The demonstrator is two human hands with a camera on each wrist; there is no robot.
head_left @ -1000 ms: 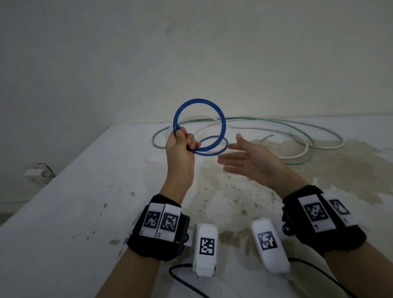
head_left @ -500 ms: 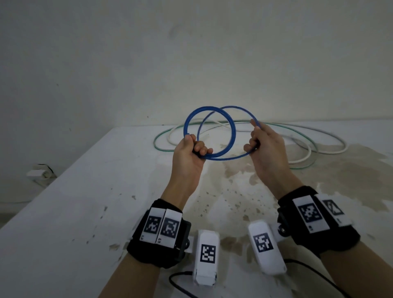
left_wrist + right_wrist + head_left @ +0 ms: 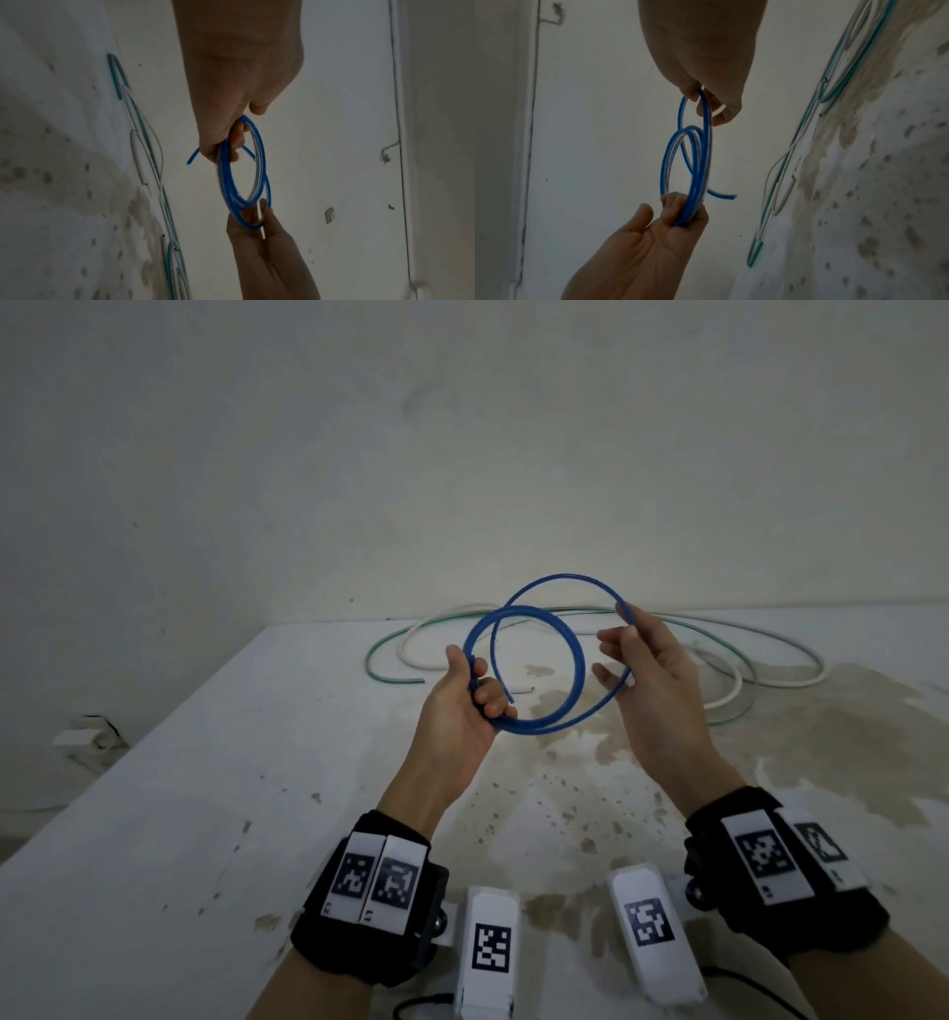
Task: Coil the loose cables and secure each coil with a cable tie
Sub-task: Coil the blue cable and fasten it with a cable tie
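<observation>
A blue cable [image 3: 582,654] is held up above the table in two overlapping loops. My left hand [image 3: 480,685] grips the gathered strands at the coil's lower left, fingers curled round them, and a short free end pokes out beside the fingers. My right hand [image 3: 619,639] holds the larger outer loop at its right side, thumb on top. The left wrist view shows the blue cable [image 3: 262,162] running from the left hand [image 3: 231,146] down to the right hand [image 3: 257,221]. In the right wrist view the right hand [image 3: 700,99] pinches the blue cable [image 3: 695,172].
A loose green cable [image 3: 382,649] and a white cable [image 3: 732,701] sprawl over the far part of the stained white table [image 3: 205,814], against the wall. Two white marker boxes [image 3: 490,952] lie at the near edge. The table's left edge drops away.
My right hand, open and off the cable a second ago, has taken the second loop and drawn it up and to the right. The left hand keeps its grip.
</observation>
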